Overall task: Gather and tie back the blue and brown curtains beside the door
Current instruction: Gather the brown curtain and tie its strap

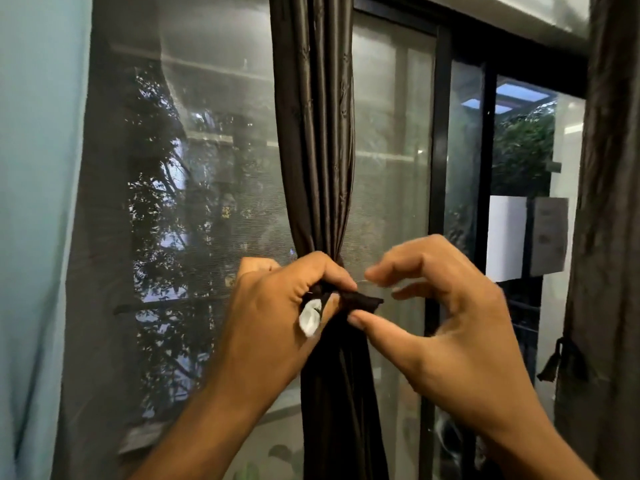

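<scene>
**Fingers pinched on the tie at the gathered brown curtain**

Fingertips of the left hand are curled and pressed together on the dark fabric tie, where it is wrapped around the waist of the brown curtain. A small white tag is seen hanging from the tie just below the left thumb. The right hand is held just beside the left: its thumb is laid against the underside of the tie's loose end, while the index and other fingers are curled above, slightly apart from the cloth, and a thin pale thread is seen at the index fingertip.

The brown curtain is gathered into a narrow bundle in front of the mesh-screened sliding door, pinched in at the tie and flared above and below it. A pale blue curtain is hung at the far left, ungathered. At the right edge a second dark curtain is seen, with a dark tie on it.
</scene>
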